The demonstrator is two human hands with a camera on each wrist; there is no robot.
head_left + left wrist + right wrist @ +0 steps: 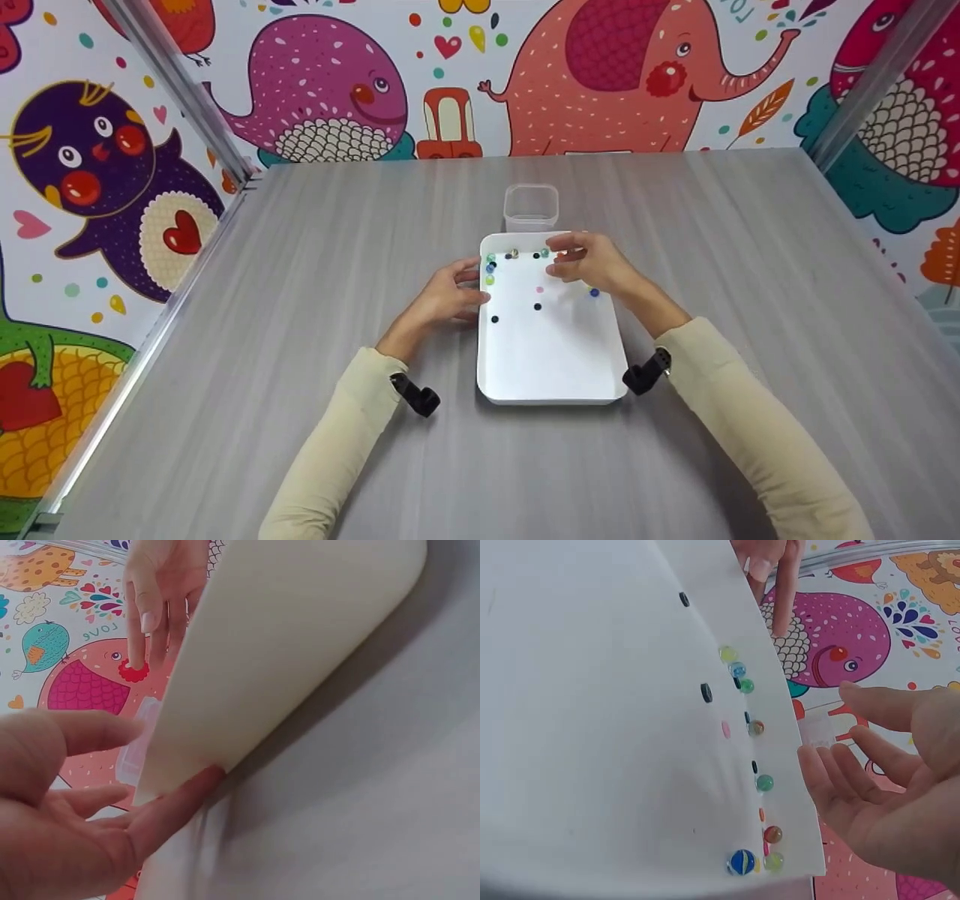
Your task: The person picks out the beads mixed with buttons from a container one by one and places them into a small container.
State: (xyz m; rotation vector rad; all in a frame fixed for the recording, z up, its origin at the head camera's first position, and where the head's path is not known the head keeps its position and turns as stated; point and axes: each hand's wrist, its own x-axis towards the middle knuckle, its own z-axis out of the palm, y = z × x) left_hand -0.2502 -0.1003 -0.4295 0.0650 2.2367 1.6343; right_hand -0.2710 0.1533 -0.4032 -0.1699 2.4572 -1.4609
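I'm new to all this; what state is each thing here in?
White tray: open-topped, not empty.
Marbles: loose, mostly gathered near the tray's far end.
Black pieces: loose, some beside marbles, others apart.
Pink piece: loose on the tray's floor.
Clear plastic box: lidless, just beyond the tray.
Left hand: fingers touching the tray's left side.
Right hand: fingers apart, nothing visibly held.

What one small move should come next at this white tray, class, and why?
Probably lower the right grip and pinch the green marble nearest it in the head view. That grip hangs over the far end of the white tray, thumb and fingers apart, holding nothing visible; the left grip touches the tray's side, which may steady it.
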